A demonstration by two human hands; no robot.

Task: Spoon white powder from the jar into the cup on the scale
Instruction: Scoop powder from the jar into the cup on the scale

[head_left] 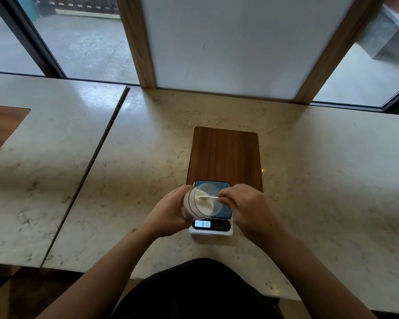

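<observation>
Tilting the jar (195, 204) in the left hand (168, 212), the right hand (242, 203) is pinching the spoon (209, 197) at three o'clock; powder (203, 203) risks spilling onto the scale (213, 226).

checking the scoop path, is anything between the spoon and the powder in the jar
Nothing visible blocks it. The left hand holds the jar tilted, mouth open toward the right hand, and the spoon already reaches through the mouth to the white powder.

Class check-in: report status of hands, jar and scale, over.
Left hand holds tilted jar over scale. Right hand holds spoon in the powder. Cup not visible.
</observation>
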